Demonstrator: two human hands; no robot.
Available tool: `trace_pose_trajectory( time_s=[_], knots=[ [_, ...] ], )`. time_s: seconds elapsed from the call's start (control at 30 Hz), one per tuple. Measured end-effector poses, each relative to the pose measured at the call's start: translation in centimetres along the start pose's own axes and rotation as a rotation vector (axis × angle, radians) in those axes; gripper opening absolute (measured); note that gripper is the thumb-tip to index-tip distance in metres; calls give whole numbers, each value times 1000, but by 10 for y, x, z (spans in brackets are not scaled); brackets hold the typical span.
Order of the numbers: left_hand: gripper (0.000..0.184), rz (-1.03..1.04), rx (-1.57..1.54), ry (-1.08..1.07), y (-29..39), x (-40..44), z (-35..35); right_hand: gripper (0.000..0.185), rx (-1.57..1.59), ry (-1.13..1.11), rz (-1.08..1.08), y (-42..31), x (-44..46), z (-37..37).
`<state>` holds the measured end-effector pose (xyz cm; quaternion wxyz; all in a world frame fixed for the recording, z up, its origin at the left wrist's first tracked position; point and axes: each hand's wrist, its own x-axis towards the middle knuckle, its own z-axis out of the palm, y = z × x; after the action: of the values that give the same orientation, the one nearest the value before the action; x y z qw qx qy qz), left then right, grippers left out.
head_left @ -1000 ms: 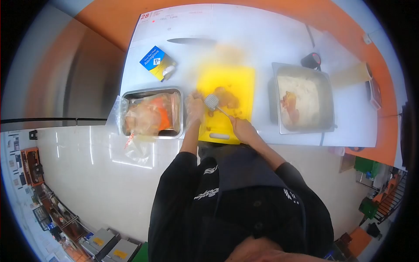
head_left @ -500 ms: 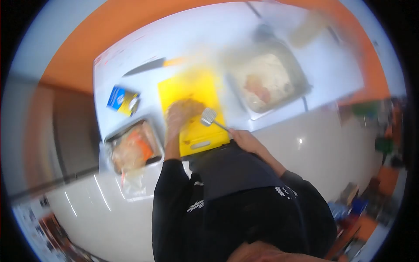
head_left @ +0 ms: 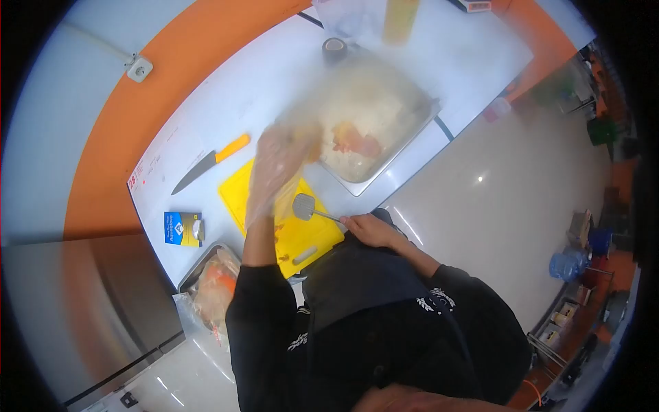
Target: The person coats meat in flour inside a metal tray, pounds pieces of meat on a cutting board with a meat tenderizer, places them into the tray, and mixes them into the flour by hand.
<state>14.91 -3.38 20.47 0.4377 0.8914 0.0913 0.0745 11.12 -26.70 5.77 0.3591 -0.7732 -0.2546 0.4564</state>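
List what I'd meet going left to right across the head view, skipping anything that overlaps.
Wall socket → blue-and-yellow box → yellow knife handle → left hand in a clear glove → right hand gripping the metal mallet → clear blue container.

This looks like a kitchen: a knife [head_left: 215, 160] lies far left on the white table [head_left: 473, 62], beyond a yellow cutting board [head_left: 322, 240], with a metal tray [head_left: 395, 150] of pale powder [head_left: 381, 103].
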Motion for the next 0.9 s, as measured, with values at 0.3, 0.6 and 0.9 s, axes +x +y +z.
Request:
trace_pose_trajectory(
  time_s=[0.3, 0.6, 0.9],
  knots=[
    [53, 28, 162, 137, 15, 69, 28, 51, -78, 123, -105, 13, -3, 6],
    [45, -434, -14, 744, -68, -146, -91, 50, 46, 43, -24, 17, 18, 5],
    [33, -1206, 343, 335, -218, -401, -158, 50, 146, -101, 13, -21, 42, 6]
  ],
)
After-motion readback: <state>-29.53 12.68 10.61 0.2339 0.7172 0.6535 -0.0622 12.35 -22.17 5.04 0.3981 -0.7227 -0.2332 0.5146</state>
